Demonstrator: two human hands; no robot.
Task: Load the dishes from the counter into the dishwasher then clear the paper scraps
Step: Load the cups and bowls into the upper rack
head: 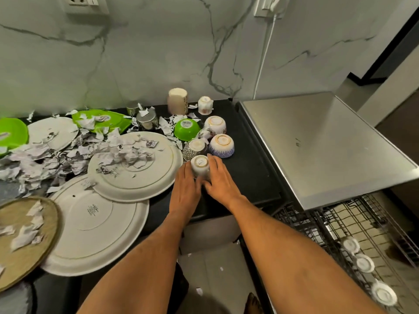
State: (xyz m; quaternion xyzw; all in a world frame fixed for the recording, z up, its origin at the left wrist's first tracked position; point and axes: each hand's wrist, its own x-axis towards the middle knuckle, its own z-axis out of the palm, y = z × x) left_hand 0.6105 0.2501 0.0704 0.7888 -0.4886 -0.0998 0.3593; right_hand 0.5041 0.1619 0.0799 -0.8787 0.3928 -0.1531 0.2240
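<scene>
A small white cup stands upside down on the black counter. My left hand and my right hand lie on either side of it, fingers wrapped round its sides. Behind it stand more upturned cups: a dotted one, a blue-patterned one and a white floral one. A green bowl lies next to them. Large white plates lie face down to the left, strewn with paper scraps. The dishwasher rack at lower right holds three white cups.
A steel dishwasher top stands right of the counter. At the back are a tall beige mug, a small white cup and metal tins. Green plates and a tan plate lie at the left.
</scene>
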